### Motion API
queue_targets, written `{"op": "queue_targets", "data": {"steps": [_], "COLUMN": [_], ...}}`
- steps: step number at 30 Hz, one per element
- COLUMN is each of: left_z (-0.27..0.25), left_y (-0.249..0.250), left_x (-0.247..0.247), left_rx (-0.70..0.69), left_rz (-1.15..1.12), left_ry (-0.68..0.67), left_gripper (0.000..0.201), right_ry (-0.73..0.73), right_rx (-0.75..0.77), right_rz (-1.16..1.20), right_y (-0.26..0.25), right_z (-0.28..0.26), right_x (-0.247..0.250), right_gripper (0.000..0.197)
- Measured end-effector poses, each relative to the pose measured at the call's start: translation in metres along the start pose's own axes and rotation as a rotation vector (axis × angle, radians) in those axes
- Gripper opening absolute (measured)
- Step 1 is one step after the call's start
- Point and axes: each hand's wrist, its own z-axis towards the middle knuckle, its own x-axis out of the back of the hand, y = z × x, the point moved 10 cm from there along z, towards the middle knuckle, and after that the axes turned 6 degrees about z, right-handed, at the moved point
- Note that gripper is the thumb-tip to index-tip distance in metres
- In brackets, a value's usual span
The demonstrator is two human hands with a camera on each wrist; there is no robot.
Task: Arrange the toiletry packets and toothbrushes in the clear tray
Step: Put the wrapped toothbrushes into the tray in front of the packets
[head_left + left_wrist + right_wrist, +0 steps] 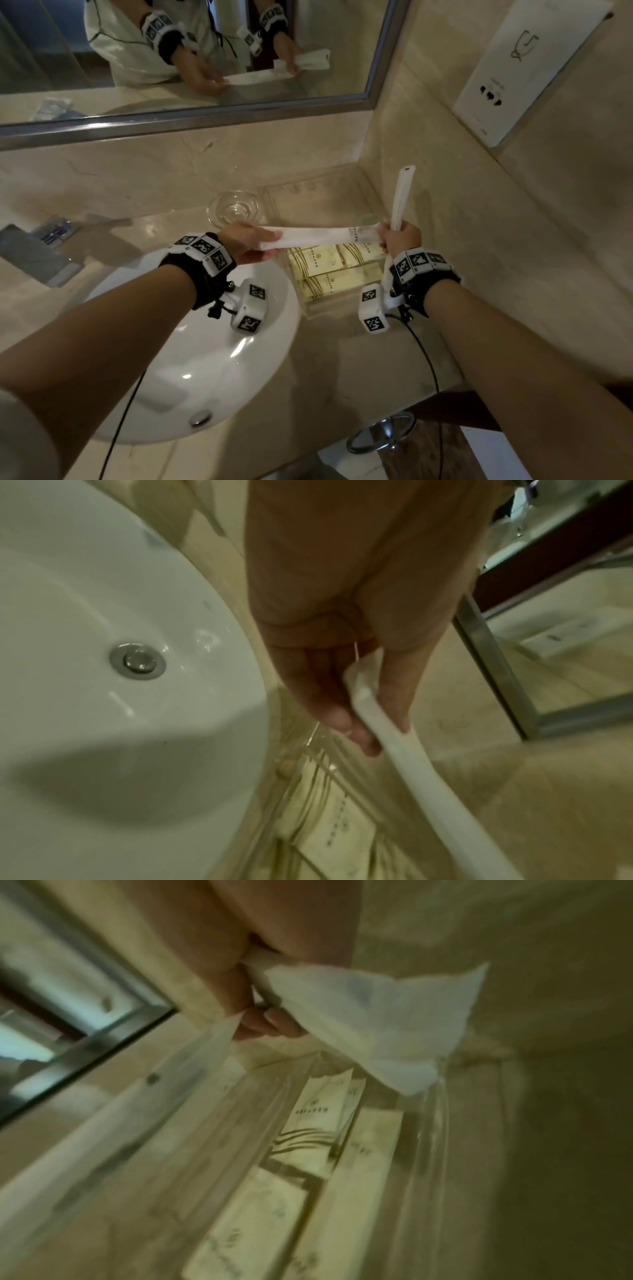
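A long white wrapped toothbrush (322, 235) is stretched level above the clear tray (270, 197). My left hand (251, 241) pinches its left end (371, 704). My right hand (399, 236) grips its right end together with a second wrapped toothbrush (401, 197) that stands nearly upright in the fist. In the right wrist view the white wrapper (369, 1026) bunches below my curled fingers (270, 1026). Several cream toiletry packets (329, 270) lie side by side in the tray's near half (308, 1150).
A white basin (191, 370) with a metal drain (137, 658) sits left of the tray. A small glass dish (233, 207) stands behind my left hand. Blue packets (56, 233) lie far left. The mirror frame (205, 116) and marble walls close the corner.
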Motion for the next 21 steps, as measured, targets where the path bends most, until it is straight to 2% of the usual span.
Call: {"op": "queue_targets", "data": {"steps": [2, 4, 7, 9, 10, 12, 14, 18, 21], "left_z": [-0.002, -0.002, 0.000, 0.004, 0.007, 0.010, 0.012, 0.019, 0.022], "left_y": [-0.007, -0.012, -0.017, -0.014, -0.012, -0.008, -0.008, -0.013, -0.018], "left_x": [-0.010, -0.022, -0.038, -0.047, -0.052, -0.067, -0.084, -0.102, -0.110], "left_rx": [0.042, 0.044, 0.049, 0.025, 0.002, -0.058, -0.100, -0.139, -0.134], "left_rz": [0.118, 0.242, 0.333, 0.465, 0.608, 0.944, 1.124, 1.262, 1.294], "left_ry": [-0.052, -0.124, -0.190, -0.158, -0.131, -0.124, -0.156, -0.168, -0.183], "left_gripper": [0.008, 0.012, 0.010, 0.009, 0.008, 0.023, 0.033, 0.034, 0.032], "right_ry": [0.013, 0.005, -0.081, -0.125, -0.138, -0.163, -0.175, -0.182, -0.182], "right_rx": [0.045, 0.104, 0.191, 0.224, 0.227, 0.216, 0.198, 0.220, 0.221], "right_rz": [-0.149, -0.339, -0.658, -0.829, -0.893, -0.990, -1.059, -1.167, -1.160], "right_y": [-0.003, -0.006, -0.002, 0.005, 0.008, 0.014, 0.019, 0.028, 0.036], "right_z": [0.003, 0.004, 0.000, -0.002, -0.001, 0.000, 0.002, 0.006, 0.008], "right_x": [0.005, 0.009, 0.007, 0.007, 0.008, 0.008, 0.010, 0.010, 0.009], "right_gripper": [0.029, 0.029, 0.028, 0.026, 0.025, 0.026, 0.026, 0.026, 0.027]}}
